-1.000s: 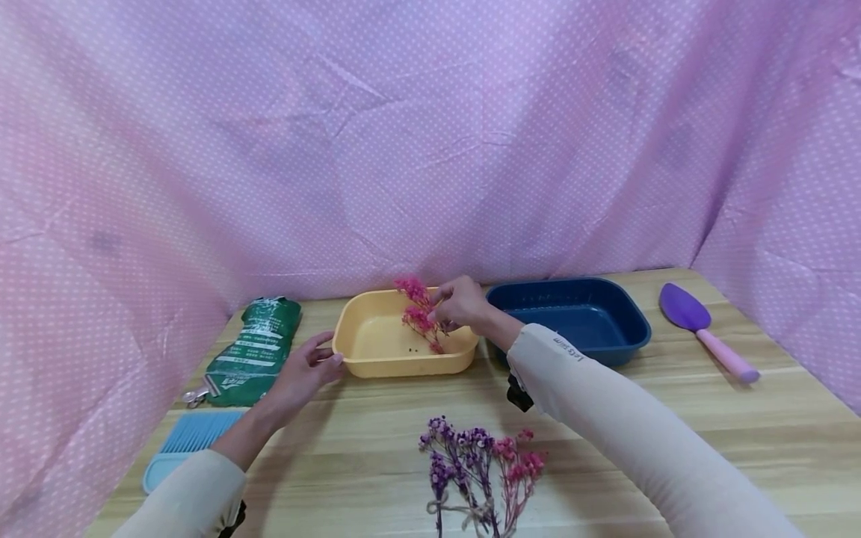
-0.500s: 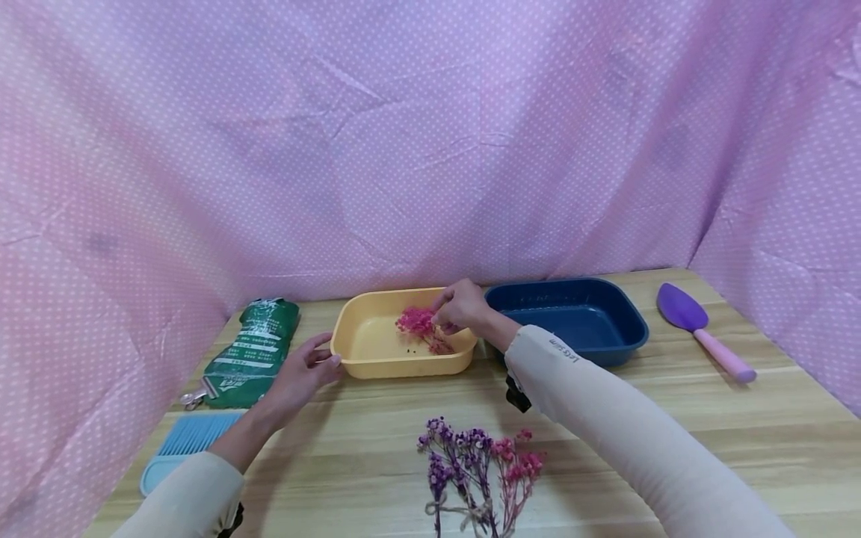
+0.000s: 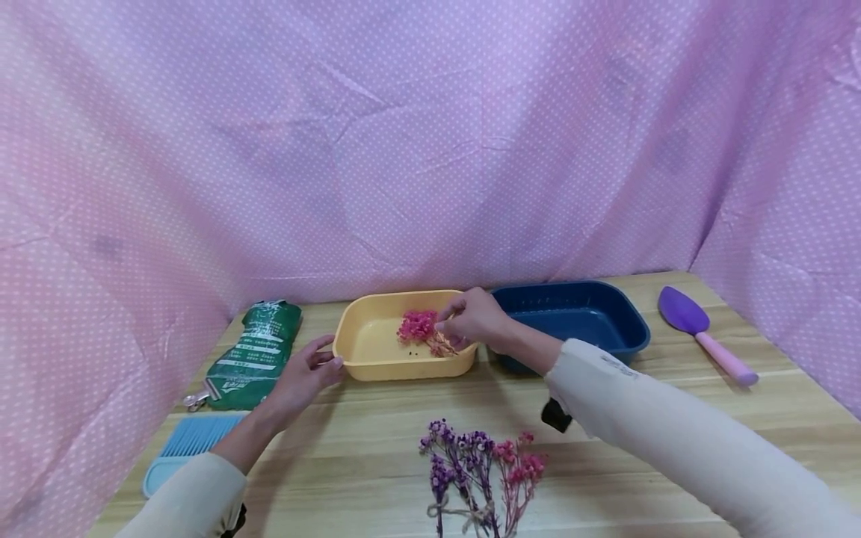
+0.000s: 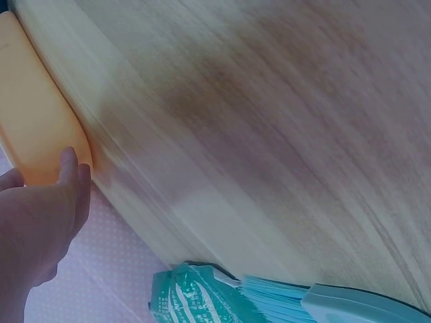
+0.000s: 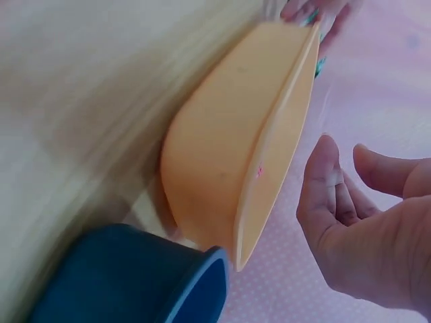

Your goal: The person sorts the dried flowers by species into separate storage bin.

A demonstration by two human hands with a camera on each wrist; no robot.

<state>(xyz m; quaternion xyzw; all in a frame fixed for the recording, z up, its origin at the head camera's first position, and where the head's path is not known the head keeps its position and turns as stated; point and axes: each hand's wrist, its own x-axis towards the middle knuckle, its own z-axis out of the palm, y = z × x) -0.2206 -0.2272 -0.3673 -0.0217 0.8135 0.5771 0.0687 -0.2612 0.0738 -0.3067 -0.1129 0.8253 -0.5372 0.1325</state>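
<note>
Pink dried flowers (image 3: 418, 326) lie inside the yellow plastic tray (image 3: 383, 369), toward its right half. At the tray's left end, my left hand (image 3: 304, 373) rests its fingers against the outer wall, which the left wrist view shows too. My right hand (image 3: 476, 320) is just over the tray's right end. In the right wrist view, a gap shows between its thumb and index finger, with nothing held there. A few small dark specks dot the tray floor. Beside the tray on the right stands a dark blue tray (image 3: 578, 329).
A tied bunch of purple and pink dried flowers (image 3: 474, 459) lies at the table's front. Rightward is a purple scoop (image 3: 684, 310) with a pink handle. To the left lie a green bag (image 3: 258, 347) with a metal clip and a light blue brush (image 3: 191, 441).
The pink flowers went from standing tilted in my right hand to lying in the yellow tray. My right hand let them go and shifted slightly right. The left hand stayed put.
</note>
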